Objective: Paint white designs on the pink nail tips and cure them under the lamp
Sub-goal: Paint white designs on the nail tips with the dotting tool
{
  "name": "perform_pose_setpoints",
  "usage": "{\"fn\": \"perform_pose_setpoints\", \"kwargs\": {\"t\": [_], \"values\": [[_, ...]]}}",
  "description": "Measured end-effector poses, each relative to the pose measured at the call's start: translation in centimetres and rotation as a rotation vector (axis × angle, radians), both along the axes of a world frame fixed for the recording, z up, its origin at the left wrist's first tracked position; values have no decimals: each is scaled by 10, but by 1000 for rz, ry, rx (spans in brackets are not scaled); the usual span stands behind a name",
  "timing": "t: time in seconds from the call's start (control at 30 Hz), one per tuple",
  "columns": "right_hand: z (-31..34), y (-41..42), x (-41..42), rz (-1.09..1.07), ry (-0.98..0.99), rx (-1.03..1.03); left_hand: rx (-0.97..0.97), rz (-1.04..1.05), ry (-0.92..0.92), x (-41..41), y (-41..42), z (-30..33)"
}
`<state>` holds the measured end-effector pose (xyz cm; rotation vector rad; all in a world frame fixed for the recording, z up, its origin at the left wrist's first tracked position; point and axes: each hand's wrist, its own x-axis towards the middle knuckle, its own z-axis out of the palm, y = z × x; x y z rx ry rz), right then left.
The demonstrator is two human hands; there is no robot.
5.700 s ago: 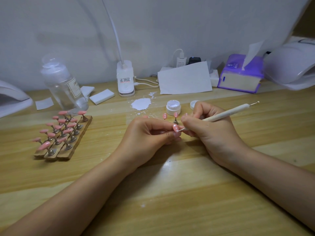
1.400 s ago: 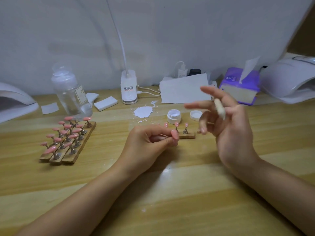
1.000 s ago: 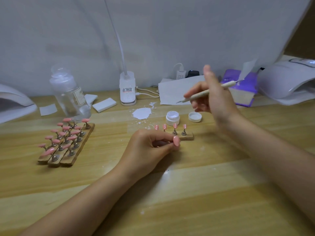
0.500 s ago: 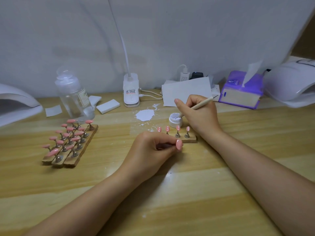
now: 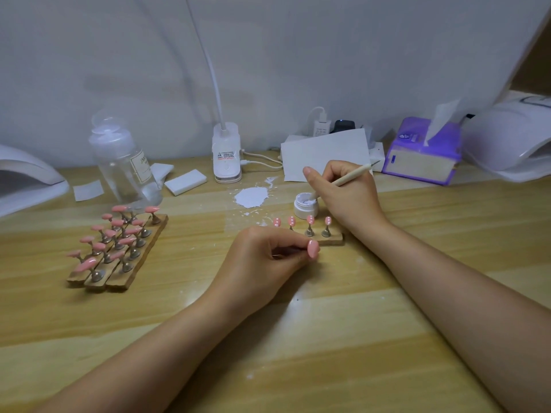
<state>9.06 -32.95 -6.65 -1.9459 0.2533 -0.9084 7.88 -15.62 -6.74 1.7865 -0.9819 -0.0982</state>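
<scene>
1. Head view: the right hand (image 5: 348, 198) grips a slim, pale dotting tool (image 5: 343, 180), its long axis slanting down-left, tip dipped into the small round white gel pot (image 5: 304, 207).
2. Just in front of the pot, the left hand (image 5: 262, 263) pinches a glossy pink nail tip (image 5: 312, 249) beside the wooden stand (image 5: 334, 238).

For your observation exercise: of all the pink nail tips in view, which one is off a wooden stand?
The pink nail tip pinched in the left hand. Every other tip sits on a wooden stand.

Right hand (image 5: 348, 198) with dotting pen (image 5: 346, 178) in white gel jar (image 5: 305, 207); pink nail tip (image 5: 313, 248) in left hand (image 5: 265, 263).
</scene>
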Motion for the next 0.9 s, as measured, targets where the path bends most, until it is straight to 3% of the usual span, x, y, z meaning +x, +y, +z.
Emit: {"fn": "perform_pose_setpoints", "kwargs": {"t": [0.1,0.23,0.33,0.47,0.77,0.9], "values": [[6,4,-4,-29,-52,55,12,2,-16,-1,0,1],[34,6,-18,-51,-256,324,19,11,-2,-1,1,2],[47,13,-33,13,-247,445,8,12,52,0,1,1],[35,37,-57,160,-89,366,-6,4,72,0,1,1],[14,48,-72,145,-76,363,-16,-49,49,4,-1,-4],[12,48,-73,251,-58,376,-20,-43,39,4,-1,-4]]}}
